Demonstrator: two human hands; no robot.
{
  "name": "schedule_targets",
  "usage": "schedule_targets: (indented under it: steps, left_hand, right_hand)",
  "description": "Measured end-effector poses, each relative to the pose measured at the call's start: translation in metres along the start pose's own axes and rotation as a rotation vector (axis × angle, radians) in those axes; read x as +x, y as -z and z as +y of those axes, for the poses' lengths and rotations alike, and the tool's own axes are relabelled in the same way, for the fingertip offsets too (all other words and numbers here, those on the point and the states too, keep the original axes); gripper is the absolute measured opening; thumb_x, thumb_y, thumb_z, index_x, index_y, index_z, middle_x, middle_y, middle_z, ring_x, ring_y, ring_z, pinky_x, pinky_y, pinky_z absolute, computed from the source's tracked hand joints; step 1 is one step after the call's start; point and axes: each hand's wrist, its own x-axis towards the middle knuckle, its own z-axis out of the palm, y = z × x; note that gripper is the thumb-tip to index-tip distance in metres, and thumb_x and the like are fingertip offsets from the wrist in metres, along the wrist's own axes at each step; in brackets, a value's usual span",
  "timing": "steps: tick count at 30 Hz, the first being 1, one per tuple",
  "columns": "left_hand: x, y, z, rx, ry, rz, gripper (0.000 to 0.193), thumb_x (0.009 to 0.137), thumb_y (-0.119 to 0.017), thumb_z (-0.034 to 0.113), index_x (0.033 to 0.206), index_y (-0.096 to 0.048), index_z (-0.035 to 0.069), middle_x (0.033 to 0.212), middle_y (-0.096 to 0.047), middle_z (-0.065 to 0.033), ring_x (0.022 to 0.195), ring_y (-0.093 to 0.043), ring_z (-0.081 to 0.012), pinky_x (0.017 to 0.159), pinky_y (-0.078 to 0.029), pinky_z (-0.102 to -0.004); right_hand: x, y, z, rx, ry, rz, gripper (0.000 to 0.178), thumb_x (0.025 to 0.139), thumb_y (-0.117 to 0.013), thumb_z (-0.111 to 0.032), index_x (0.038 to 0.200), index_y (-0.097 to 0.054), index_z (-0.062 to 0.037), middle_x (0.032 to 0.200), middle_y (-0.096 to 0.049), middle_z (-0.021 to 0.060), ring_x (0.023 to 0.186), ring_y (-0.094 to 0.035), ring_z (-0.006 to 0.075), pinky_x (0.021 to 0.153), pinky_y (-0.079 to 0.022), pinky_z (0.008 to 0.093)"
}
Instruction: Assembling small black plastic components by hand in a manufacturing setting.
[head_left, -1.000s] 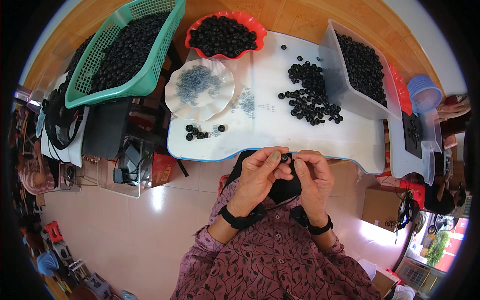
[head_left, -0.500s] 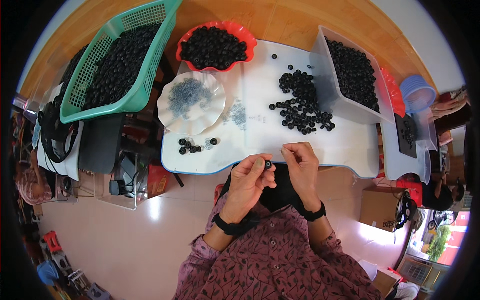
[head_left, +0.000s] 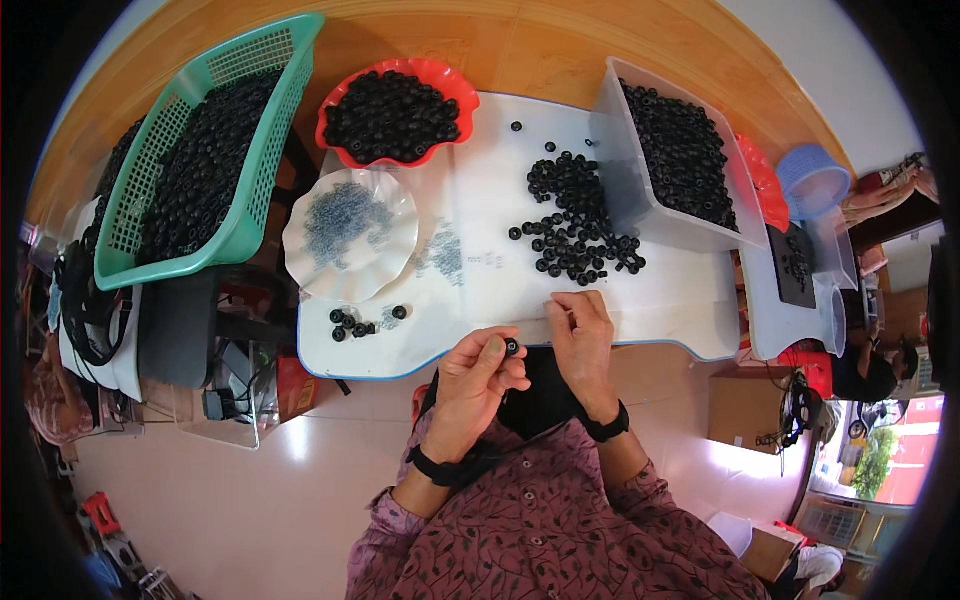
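Observation:
Over the table's near edge, my left hand (head_left: 472,388) is closed, pinching a small black ring-shaped bead (head_left: 512,347) between thumb and fingers. To its right, my right hand (head_left: 584,348) has thumb and forefinger pressed together. Whatever those fingertips hold, if anything, is too small to make out. The hands are a little apart. Beyond my right hand lies a loose pile of similar black beads (head_left: 580,240). Tiny clear pieces (head_left: 345,222) fill the middle of a white wavy-rimmed plate (head_left: 300,268), and more are scattered beside it. Several black pieces (head_left: 350,322) lie near the plate.
A red scalloped bowl (head_left: 468,100) of black beads stands at the back of the white table (head_left: 480,310). At the right is a clear plastic bin (head_left: 625,205) of beads; at the left, a green basket (head_left: 190,262). A cardboard box (head_left: 745,405) sits lower right.
The whole view has shifted, so the table appears further left and lower. My right hand is slightly farther from the bead in my left hand. Both hands keep their pinches.

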Motion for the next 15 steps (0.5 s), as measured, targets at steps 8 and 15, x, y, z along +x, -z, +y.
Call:
schedule_targets:
  steps: [8,15]
  left_hand:
    - [0.005,0.002,0.000,-0.012,0.008,-0.011,0.024,0.099,-0.053,0.017,0.112,-0.062,-0.001,0.092,-0.066,-0.0115,0.070,-0.062,-0.0113,0.063,-0.056,-0.0260]
    - [0.007,0.001,-0.002,0.015,0.017,-0.009,0.024,0.099,-0.053,0.017,0.112,-0.062,-0.002,0.092,-0.067,-0.0117,0.070,-0.063,-0.0116,0.063,-0.057,-0.0259]
  right_hand:
    - [0.025,0.028,0.047,-0.256,0.034,0.207,0.010,0.085,-0.063,-0.004,0.096,-0.065,-0.0053,0.090,-0.057,0.0119,0.073,-0.060,0.0284,0.064,-0.049,0.0370]
    - [0.039,0.031,0.054,-0.359,0.024,0.158,0.013,0.086,-0.064,-0.006,0.098,-0.068,-0.0060,0.091,-0.057,0.0131,0.080,-0.061,0.0301,0.068,-0.049,0.0389]
